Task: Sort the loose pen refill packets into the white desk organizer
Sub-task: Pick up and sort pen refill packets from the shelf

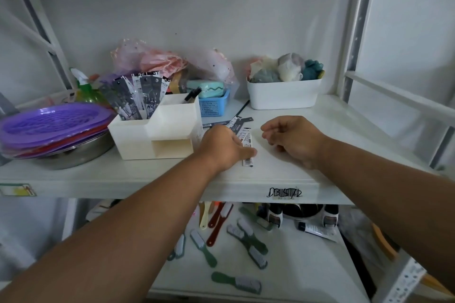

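Shelf [283, 174]: left hand [222, 146] on packets [246, 141].

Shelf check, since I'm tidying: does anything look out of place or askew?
Yes. Several refill packets lie loose and fanned at odd angles right of the white organizer, under the left hand, while others stand in its back compartment. Brushes lie scattered on the lower shelf.

Left hand [225, 146] covers loose refill packets [247, 141]; grip unclear.
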